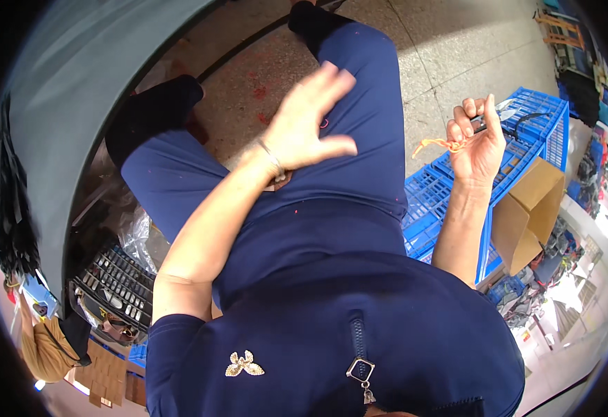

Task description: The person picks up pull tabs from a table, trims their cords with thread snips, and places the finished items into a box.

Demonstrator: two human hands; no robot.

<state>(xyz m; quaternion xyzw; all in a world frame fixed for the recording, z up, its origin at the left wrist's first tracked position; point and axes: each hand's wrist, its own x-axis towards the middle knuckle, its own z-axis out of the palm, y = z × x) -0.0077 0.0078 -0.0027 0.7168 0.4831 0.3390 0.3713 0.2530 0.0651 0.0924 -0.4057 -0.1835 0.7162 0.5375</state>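
My left hand (309,119) is raised over my lap with the fingers spread and nothing in it; a thin bracelet circles the wrist. My right hand (476,139) is lifted to the right, fingers curled around a small dark tool and an orange cord (434,144) that trails left from the fist. Below both hands lie my legs in dark blue trousers (359,139), and my dark blue zipped top fills the lower part of the view.
Blue plastic crates (526,132) stand stacked at my right with an open cardboard box (529,212) against them. A large grey curved surface (75,90) rises at the left. A black basket (120,285) sits at lower left. Speckled stone floor (450,48) lies ahead.
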